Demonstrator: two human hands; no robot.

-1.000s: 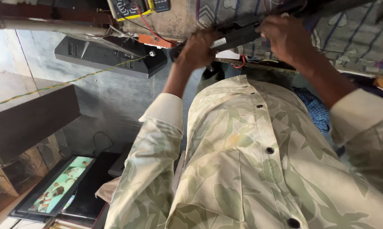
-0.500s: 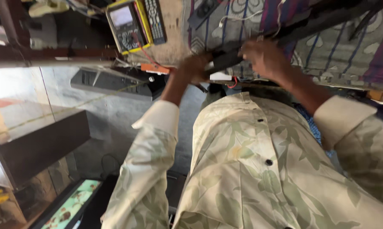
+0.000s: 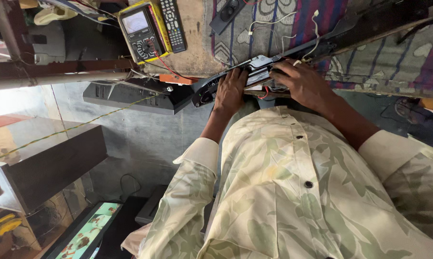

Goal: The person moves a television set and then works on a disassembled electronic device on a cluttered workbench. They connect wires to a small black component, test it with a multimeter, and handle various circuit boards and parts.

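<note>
- The long black plastic television frame strip (image 3: 274, 62) lies on the striped cloth-covered bench (image 3: 384, 57), wires trailing; we judge it light, stiff and brittle, best gripped along its edges
- Our left hand (image 3: 230, 91) and right hand (image 3: 302, 84) press flat on it, fingers spread, not clenched
- No containers; a yellow multimeter (image 3: 140, 29) and a black remote control (image 3: 172, 25) lie near

Long black panel edge (image 3: 293, 52), tilted across patterned cloth, wires exposed; prob. opened TV frame.
</note>
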